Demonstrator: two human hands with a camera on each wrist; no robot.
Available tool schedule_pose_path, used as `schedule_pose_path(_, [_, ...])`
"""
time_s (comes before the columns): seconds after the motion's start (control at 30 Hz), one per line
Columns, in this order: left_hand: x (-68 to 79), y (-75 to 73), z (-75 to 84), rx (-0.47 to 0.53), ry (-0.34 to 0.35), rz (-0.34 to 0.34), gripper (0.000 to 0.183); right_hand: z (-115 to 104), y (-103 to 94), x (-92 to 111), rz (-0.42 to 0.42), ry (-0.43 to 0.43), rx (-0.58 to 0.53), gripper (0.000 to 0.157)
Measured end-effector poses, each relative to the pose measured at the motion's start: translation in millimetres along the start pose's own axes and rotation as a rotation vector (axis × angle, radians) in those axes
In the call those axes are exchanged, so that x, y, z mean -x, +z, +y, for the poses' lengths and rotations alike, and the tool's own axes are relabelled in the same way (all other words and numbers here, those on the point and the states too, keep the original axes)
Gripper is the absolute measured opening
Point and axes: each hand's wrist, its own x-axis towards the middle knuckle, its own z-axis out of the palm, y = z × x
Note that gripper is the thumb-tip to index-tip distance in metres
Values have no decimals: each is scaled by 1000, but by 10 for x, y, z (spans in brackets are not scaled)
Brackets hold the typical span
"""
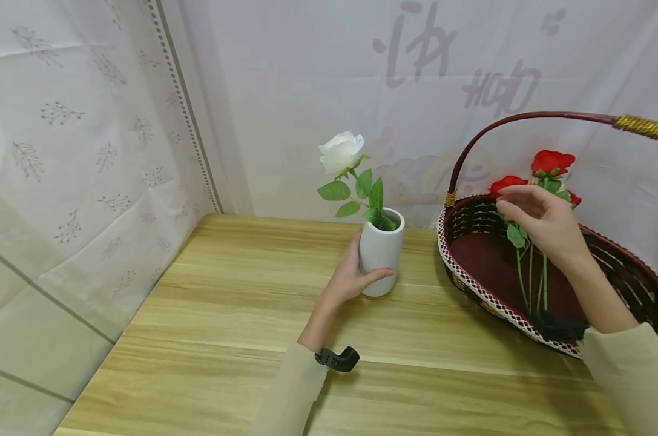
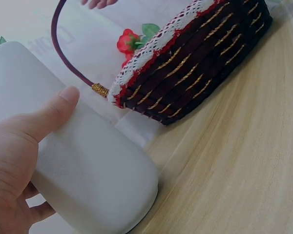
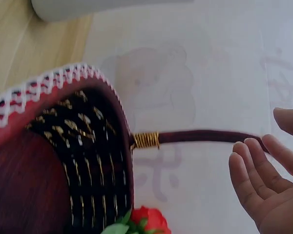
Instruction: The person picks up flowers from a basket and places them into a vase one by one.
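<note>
A white vase (image 1: pixel 382 254) stands upright on the wooden table, and my left hand (image 1: pixel 356 272) grips its side, thumb across the front. In the left wrist view the thumb and fingers wrap the smooth vase (image 2: pixel 97 165). One white rose (image 1: pixel 342 154) with green leaves rises from the vase mouth and leans left. My right hand (image 1: pixel 546 221) hovers over the basket (image 1: pixel 497 306), fingers loosely bent with nothing between them. Behind and below that hand, several red roses (image 1: pixel 553 162) lie with their stems in the basket. The right wrist view shows the same hand (image 3: pixel 268 180) holding nothing.
The basket's arched handle (image 1: pixel 536 115), wrapped in gold cord, rises over the right side. White lace trims its rim. Printed white cloth (image 1: pixel 285 109) hangs behind the table (image 1: pixel 241 303), and another patterned cloth (image 1: pixel 89 151) hangs along the left edge.
</note>
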Motion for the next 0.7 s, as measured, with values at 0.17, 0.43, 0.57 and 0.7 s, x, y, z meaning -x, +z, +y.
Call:
schedule_pose_path(0.17, [5, -1, 9, -1, 0, 0, 92, 87, -134, 20, 29, 15, 14, 34])
schedule_pose_path(0.43, [8, 0, 3, -8, -4, 2, 93, 281, -296, 23, 81, 17, -15, 35])
schedule_pose_path(0.57, [6, 3, -6, -7, -3, 1, 93, 376, -376, 30, 108, 60, -28, 34])
schedule_pose_path(0.7, [4, 1, -5, -8, -8, -3, 93, 482, -447, 40, 132, 107, -16, 34])
